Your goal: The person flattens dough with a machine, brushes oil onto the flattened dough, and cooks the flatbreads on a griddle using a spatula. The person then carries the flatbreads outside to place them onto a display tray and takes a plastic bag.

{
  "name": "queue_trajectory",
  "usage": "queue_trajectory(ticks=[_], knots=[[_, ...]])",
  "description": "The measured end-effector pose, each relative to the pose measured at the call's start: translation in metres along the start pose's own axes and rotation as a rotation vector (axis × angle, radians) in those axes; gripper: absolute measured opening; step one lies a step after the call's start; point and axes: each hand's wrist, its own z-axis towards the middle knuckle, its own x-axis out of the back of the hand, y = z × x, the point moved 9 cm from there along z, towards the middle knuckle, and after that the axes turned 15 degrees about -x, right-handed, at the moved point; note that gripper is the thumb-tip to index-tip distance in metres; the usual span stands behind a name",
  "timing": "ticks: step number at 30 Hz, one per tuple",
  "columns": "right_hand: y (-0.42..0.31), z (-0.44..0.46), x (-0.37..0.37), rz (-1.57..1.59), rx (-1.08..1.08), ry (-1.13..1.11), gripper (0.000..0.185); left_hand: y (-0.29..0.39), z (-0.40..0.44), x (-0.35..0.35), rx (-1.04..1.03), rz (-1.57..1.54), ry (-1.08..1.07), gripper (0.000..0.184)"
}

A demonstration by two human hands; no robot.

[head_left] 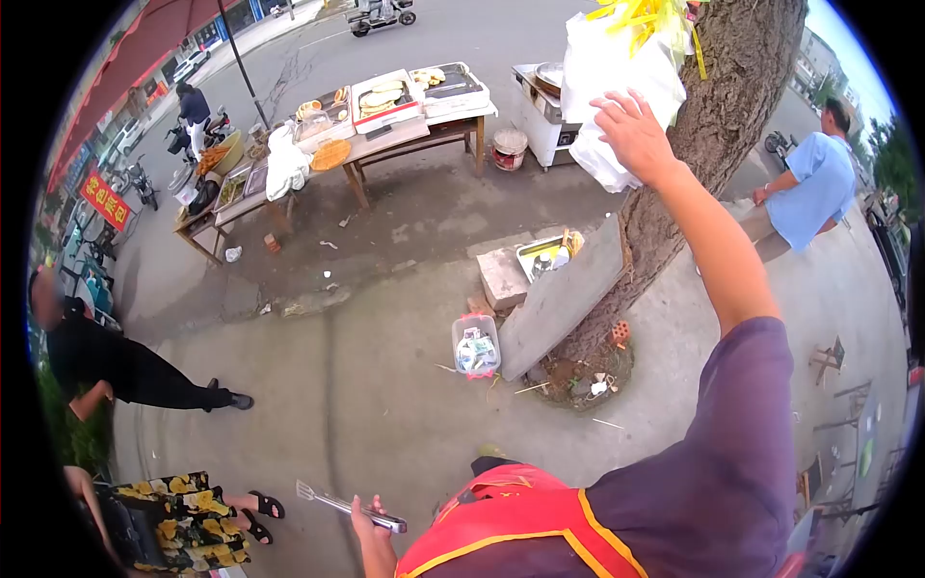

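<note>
My left hand (369,523), low in front of my red apron, is closed round metal tongs (337,501) with a slotted end pointing left. My right arm is raised to the right, toward the tree trunk (737,87). There, my right hand (636,135) is open, with its fingers stretched out against a bunch of white plastic bags (602,63) hanging by the trunk. Yellow strips (641,19) hang over the top of the bags. Whether the fingertips pinch any of the plastic does not show.
Ahead is a food table (424,130) with trays; a steel cart (540,116) and a bucket (509,149) stand beside it. A board (568,299) leans on the trunk near a plastic box (476,347). People stand at left (116,356) and right (809,183).
</note>
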Motion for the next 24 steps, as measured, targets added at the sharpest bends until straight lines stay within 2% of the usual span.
queue_trajectory(ticks=[3,6,7,8,9,11,13,15,16,19,20,24], knots=[[-0.016,-0.019,-0.049,-0.274,0.264,-0.078,0.022,-0.002,0.010,-0.005,0.006,0.016,0.027,0.036],[0.020,0.003,-0.070,-0.264,0.002,-0.353,0.020,0.021,-0.016,-0.035,-0.098,0.068,0.094,0.035],[0.022,0.005,-0.060,-0.172,0.025,-0.162,0.017,0.025,-0.024,-0.043,-0.120,0.085,0.109,0.034],[0.021,0.004,-0.051,-0.113,-0.005,-0.129,0.019,0.030,-0.030,-0.052,-0.139,0.108,0.119,0.033],[0.020,0.006,-0.036,-0.059,-0.037,-0.091,0.020,0.032,-0.029,-0.069,-0.135,0.135,0.051,0.032],[-0.011,-0.007,-0.007,-0.128,0.220,-0.007,0.028,0.031,-0.023,-0.120,-0.132,0.160,-0.096,0.030],[-0.001,-0.015,-0.034,-0.248,0.279,-0.101,0.028,0.035,-0.040,-0.191,-0.189,0.159,-0.288,0.028],[0.017,-0.013,-0.065,-0.451,0.221,-0.325,0.024,0.035,-0.062,-0.257,-0.185,0.151,-0.426,0.027],[0.021,-0.005,-0.065,-0.431,0.213,-0.271,0.016,0.036,-0.074,-0.286,-0.193,0.141,-0.503,0.024],[0.031,0.004,-0.016,-0.083,0.000,-0.037,0.011,0.034,-0.115,-0.367,-0.211,0.142,-0.738,0.020],[0.028,0.001,0.008,0.081,-0.064,0.041,0.005,0.034,-0.135,-0.394,-0.205,0.143,-0.809,0.019],[0.011,-0.012,0.071,0.399,-0.203,0.075,0.006,0.024,-0.228,-0.507,-0.145,0.122,-1.111,0.021]])
